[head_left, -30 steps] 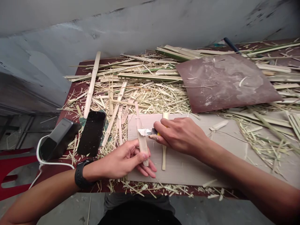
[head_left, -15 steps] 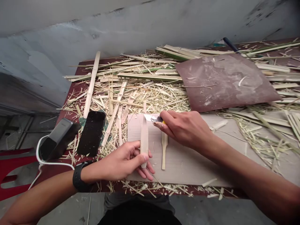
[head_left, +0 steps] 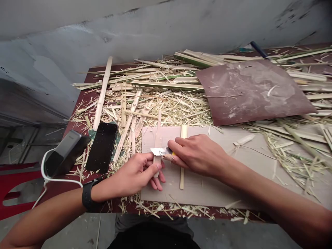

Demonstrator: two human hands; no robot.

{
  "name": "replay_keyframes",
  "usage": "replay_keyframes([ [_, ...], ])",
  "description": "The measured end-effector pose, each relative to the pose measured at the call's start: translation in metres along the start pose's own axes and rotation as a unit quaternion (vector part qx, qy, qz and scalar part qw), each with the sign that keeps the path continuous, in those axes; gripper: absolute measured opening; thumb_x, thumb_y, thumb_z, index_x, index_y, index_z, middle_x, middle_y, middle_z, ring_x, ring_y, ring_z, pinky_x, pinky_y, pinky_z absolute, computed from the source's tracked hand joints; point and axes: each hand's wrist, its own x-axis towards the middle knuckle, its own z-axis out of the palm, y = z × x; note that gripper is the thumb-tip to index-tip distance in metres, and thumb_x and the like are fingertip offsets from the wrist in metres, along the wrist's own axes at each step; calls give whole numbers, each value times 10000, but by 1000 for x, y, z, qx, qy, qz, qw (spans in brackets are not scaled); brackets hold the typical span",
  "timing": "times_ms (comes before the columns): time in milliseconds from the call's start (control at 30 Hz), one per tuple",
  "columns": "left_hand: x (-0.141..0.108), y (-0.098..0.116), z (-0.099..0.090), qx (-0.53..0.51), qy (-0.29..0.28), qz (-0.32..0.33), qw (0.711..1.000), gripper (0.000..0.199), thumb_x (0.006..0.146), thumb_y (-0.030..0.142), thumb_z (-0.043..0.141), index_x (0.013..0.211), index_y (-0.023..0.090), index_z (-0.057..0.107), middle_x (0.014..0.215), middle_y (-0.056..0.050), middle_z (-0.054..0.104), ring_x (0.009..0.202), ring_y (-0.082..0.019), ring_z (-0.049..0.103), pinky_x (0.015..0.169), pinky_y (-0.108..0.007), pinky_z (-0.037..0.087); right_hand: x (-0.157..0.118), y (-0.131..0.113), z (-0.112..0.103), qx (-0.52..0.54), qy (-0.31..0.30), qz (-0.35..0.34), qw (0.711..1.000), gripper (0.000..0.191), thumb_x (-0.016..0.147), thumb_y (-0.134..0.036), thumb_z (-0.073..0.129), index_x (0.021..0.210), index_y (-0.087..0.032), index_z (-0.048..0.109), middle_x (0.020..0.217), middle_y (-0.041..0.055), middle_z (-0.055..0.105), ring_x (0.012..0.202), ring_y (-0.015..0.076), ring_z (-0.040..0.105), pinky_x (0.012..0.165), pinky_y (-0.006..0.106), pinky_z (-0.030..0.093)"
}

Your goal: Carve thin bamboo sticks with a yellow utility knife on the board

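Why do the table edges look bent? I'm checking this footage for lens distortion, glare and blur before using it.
Head view: wide-lens bowing curves the table edge and wall line, strongest at the borders; light is soft and even, with faint shadows under the left hand and right hand; slight glint on the knife blade; the bamboo strip and phone are sharp.

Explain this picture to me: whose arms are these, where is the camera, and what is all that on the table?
The camera sits on a person's head, looking down at their own bare hands. The left hand, with a black wristwatch, grips a pale flat bamboo strip. The right hand holds a small knife with a silver blade against that strip. Both rest over a beige cardboard sheet. Around lie bamboo shavings, a black phone and a brown sanding sheet.
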Motion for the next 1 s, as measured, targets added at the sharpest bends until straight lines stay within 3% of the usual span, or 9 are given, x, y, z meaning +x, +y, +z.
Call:
replay_keyframes([
  [267, -1, -3, 2, 38, 14, 21, 999, 319, 1048, 441, 482, 942, 148, 554, 865, -94, 722, 679, -152, 741, 627, -244, 613, -1, -4, -7, -49, 1, 37, 998, 388, 1070, -439, 300, 903, -205, 560, 707, 26, 591, 483, 129, 366, 529, 316, 130],
  [533, -1, 3, -7, -45, -19, -4, 999, 340, 1021, 460, 557, 1012, 120, 581, 879, -113, 739, 691, -166, 757, 637, -253, 617, 2, -1, -11, -76, 18, 63, 995, 487, 1068, -526, 274, 896, -210, 601, 698, 30, 584, 497, 124, 355, 524, 312, 133],
  [600, -3, 3, -5, -51, -33, -20, 998, 354, 1011, 469, 573, 988, 116, 584, 873, -121, 742, 701, -167, 759, 639, -245, 614, 2, 7, -12, -74, 19, 101, 992, 504, 1072, -522, 253, 906, -197, 600, 683, 28, 579, 477, 114, 327, 514, 304, 124],
  [700, -5, 0, 0, -61, -62, -49, 995, 371, 1006, 480, 578, 969, 111, 594, 904, -140, 748, 730, -170, 762, 653, -242, 613, -4, 29, -15, -87, 55, 217, 971, 545, 1074, -539, 219, 925, -170, 592, 651, 27, 578, 447, 99, 287, 502, 284, 124],
  [800, -5, -1, 1, -63, -40, -38, 996, 389, 999, 480, 590, 1072, 99, 613, 917, -127, 741, 712, -154, 749, 658, -239, 605, -9, 47, -16, -105, 118, 284, 946, 570, 1070, -543, 194, 889, -170, 585, 641, 45, 582, 478, 119, 335, 504, 275, 143],
  [1000, 0, 4, -8, -31, -9, -5, 999, 417, 1017, 491, 543, 1195, 117, 591, 750, -22, 661, 542, -103, 617, 525, -210, 502, -4, 35, -9, -48, 145, 193, 969, 577, 1064, -569, 213, 852, -179, 582, 687, 45, 628, 516, 126, 432, 485, 265, 182],
])
